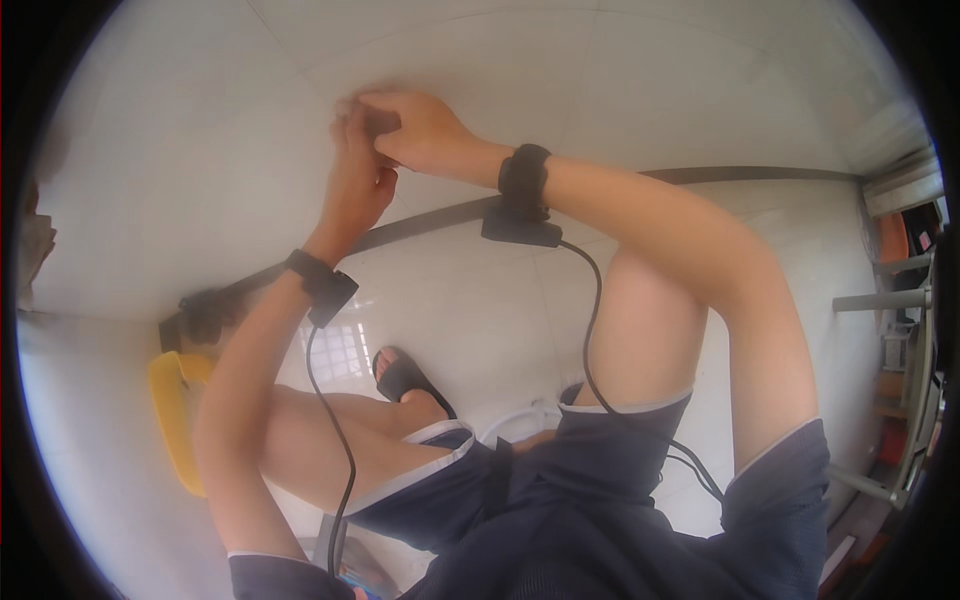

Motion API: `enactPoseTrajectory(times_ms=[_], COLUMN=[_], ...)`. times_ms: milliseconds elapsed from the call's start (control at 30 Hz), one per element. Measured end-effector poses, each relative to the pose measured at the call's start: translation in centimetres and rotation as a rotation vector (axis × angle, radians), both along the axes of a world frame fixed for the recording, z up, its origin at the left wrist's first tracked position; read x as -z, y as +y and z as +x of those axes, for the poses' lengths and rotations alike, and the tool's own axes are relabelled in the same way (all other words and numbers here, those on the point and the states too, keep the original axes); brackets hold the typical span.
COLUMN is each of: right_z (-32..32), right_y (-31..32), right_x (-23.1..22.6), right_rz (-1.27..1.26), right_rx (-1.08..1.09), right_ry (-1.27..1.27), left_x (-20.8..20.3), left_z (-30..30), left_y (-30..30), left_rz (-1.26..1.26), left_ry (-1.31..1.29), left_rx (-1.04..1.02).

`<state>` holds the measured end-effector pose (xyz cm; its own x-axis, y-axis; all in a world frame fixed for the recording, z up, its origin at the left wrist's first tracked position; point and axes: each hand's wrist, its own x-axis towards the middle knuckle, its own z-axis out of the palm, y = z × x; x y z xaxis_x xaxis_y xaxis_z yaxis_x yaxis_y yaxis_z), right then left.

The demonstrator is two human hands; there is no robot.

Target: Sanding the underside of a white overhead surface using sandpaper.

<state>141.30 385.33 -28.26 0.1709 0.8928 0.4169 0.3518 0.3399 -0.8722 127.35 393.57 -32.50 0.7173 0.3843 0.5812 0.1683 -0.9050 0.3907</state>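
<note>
My left hand (360, 175) and my right hand (428, 130) meet in front of a pale tiled surface (560, 90), in the upper middle of the view. Both hands are closed, with the fingers curled toward each other and touching. Between them shows a small dark brownish patch (380, 122); haze and the fingers hide what it is. A black strap with a small box (325, 283) sits on my left wrist, and a similar strap (524, 185) on my right. From each a black cable runs down toward my body.
A dark strip (430, 218) edges the pale tiles, with lighter tiled floor (500, 320) on the near side. On the left stands a yellow plastic object (172, 425). A rack with metal bars (880, 300) lines the right. My foot wears a black sandal (408, 380).
</note>
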Motion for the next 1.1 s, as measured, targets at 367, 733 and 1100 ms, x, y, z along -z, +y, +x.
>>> enactPoseTrajectory(times_ms=[367,733,1100], right_z=[2.7,8.3,9.3], right_y=[-4.2,-10.9,-6.9], right_x=[-1.4,-4.9,-0.5], right_rz=[-0.268,-0.122,0.039], right_rx=[0.002,0.297,0.348], right_ry=[0.202,-0.184,-0.356], left_x=[1.7,-2.8,-0.5], left_z=[3.3,8.6,9.6], left_y=[-1.9,-7.4,-5.0], left_rz=[-0.032,0.049,-0.050], left_ry=[0.016,-0.138,-0.019], left_rx=[0.164,0.233,0.175])
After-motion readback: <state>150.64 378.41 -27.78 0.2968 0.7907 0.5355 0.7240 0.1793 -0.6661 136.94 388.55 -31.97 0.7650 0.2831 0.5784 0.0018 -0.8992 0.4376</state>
